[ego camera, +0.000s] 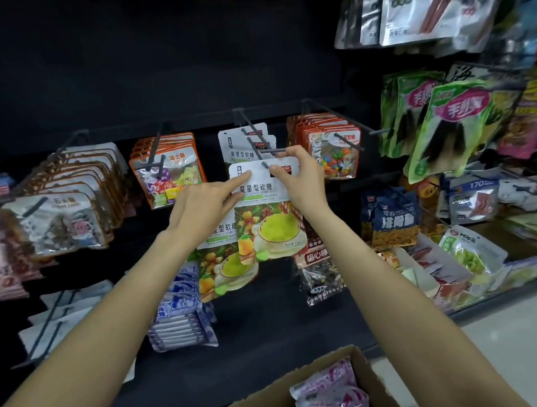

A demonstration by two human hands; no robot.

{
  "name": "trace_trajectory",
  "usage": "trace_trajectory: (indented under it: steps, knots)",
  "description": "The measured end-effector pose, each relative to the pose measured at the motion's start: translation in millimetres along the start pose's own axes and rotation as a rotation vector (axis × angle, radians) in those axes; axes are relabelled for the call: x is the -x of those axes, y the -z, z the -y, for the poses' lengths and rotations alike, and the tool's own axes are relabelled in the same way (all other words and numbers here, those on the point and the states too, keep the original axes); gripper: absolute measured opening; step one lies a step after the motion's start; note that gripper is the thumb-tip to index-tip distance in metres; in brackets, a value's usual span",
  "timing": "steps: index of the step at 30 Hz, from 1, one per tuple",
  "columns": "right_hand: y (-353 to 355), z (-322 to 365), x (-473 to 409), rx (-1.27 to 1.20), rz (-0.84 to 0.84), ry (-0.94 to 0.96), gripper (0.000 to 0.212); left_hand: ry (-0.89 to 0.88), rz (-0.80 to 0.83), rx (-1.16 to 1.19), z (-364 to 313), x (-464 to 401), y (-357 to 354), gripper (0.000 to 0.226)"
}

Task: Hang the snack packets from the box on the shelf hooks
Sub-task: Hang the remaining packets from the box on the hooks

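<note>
Both bare hands are up at the black metal shelf hook (pixel 253 135) in the middle of the dark display, w/ a white snack packet printed w/ a green drink cup and orange fruit (pixel 266 222) held at the hook's tip. Right hand (pixel 301 177) pinches the packet's top right corner, thumb on the front, fingers curled over the top edge. Left hand (pixel 206 204) has its index finger stretched out, pressing the packet's upper left front; the other fingers' positions can't be made out. The packet's hang hole sits right at the hook end; can't tell if it's fully threaded. More white packets of the same print (pixel 246 145) hang further back on that hook, and another one (pixel 223 262) hangs lower, just behind the held packet. Left of the hook: orange-edged clear candy bags (pixel 168 175); right: orange-edged bags w/ coloured sweets (pixel 333 155). Bright green snack bags (pixel 457 122) hang at far right. At the bottom edge sits an open brown cardboard box (pixel 303 386) w/ pink-and-white packets (pixel 330 394) inside.
</note>
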State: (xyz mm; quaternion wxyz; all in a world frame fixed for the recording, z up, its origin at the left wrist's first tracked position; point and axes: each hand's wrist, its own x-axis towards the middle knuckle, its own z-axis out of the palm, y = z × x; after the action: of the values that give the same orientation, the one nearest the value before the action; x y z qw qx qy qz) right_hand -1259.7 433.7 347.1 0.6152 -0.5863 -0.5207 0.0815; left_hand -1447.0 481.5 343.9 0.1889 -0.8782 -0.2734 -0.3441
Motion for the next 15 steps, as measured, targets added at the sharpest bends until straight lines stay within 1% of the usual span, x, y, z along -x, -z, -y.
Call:
trace_trajectory:
  steps: [3,6,9,12,13,15]
  knots:
    - [-13.7,-8.1,-19.0,0.186,-0.02,0.047,0.022,0.071,0.101,-0.025,-1.3,-17.4,-0.8,0.04]
    - [-29.4,-19.6,-40.7,0.387,-0.053,0.133,0.02,0.199,0.297,-0.121,9.4,-41.8,-15.5,0.046]
    - [-38.2,-25.9,-58.0,0.545,-0.04,0.187,0.022,0.266,0.323,-0.154,22.9,-51.7,-27.7,0.048]
    - [-40.8,-26.8,-69.8,0.565,-0.037,0.143,0.023,0.299,0.326,-0.209,29.7,-35.2,-22.5,0.045]
    - [-42.2,-27.0,-72.8,0.571,-0.043,0.138,0.023,0.299,0.297,-0.174,32.1,-24.5,-19.9,0.041]
    - [-45.4,-26.2,-75.0,0.596,-0.052,0.134,0.026,0.324,0.302,-0.085,36.1,-3.7,-8.1,0.031]
